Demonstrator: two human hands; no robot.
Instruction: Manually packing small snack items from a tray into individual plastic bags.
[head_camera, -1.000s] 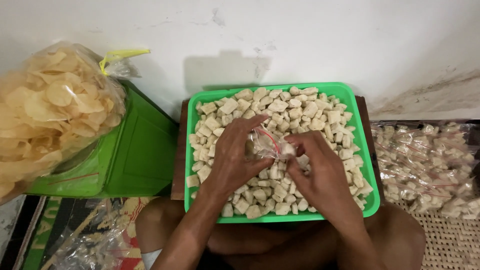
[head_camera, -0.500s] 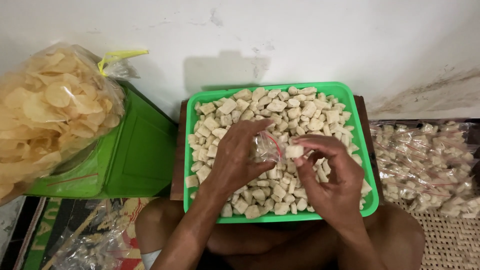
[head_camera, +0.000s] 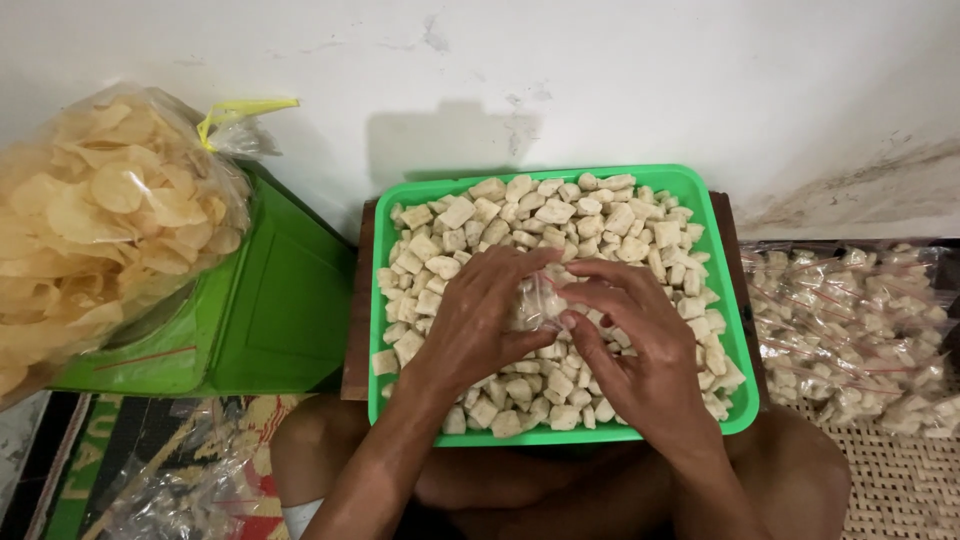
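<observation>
A green plastic tray (head_camera: 722, 262) rests over my lap, filled with several pale, cube-shaped snack pieces (head_camera: 560, 215). Both hands meet above the tray's middle. My left hand (head_camera: 478, 325) grips a small clear plastic bag (head_camera: 537, 303) holding some pieces. My right hand (head_camera: 630, 340) pinches the same bag from the right, its fingers curled at the bag's mouth. Most of the bag is hidden between my fingers.
A large clear bag of pale round crackers (head_camera: 105, 235), tied with a yellow band, sits on a green box (head_camera: 270, 310) at left. Several small filled bags (head_camera: 850, 335) lie on a woven mat at right. Empty plastic bags (head_camera: 170, 480) lie at lower left. A white wall stands behind.
My right hand, which held a single piece by the bag half a second ago, has closed in on the bag. Both hands now grip it together.
</observation>
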